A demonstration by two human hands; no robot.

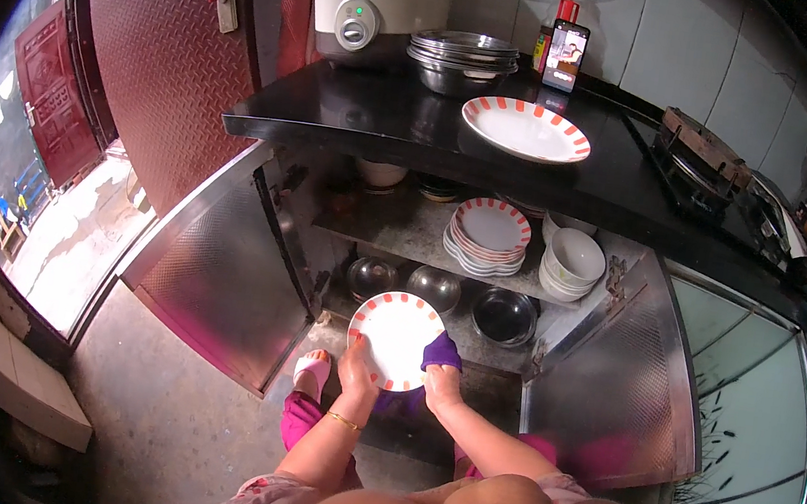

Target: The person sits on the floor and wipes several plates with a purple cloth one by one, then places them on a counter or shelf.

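Observation:
A white plate [393, 338] with orange-red dashes around its rim is held up in front of the open cabinet. My left hand [357, 373] grips its left edge, thumb on the face. My right hand [443, 387] holds a purple cloth [442, 353] against the plate's right rim; part of the cloth shows below the plate. On the upper cabinet shelf [391, 228] stands a stack of plates [491, 229] with the same pattern. White bowls [576, 258] are stacked to their right. Another dashed-rim plate [528, 127] lies on the black countertop [389, 122].
Two metal cabinet doors, left [219, 275] and right [621, 384], stand swung out on either side. Several bowls [503, 317] sit on the lower shelf. The counter holds an electric cooker [380, 7], stacked metal bowls [461, 63], a propped phone [566, 56] and a gas stove [701, 168].

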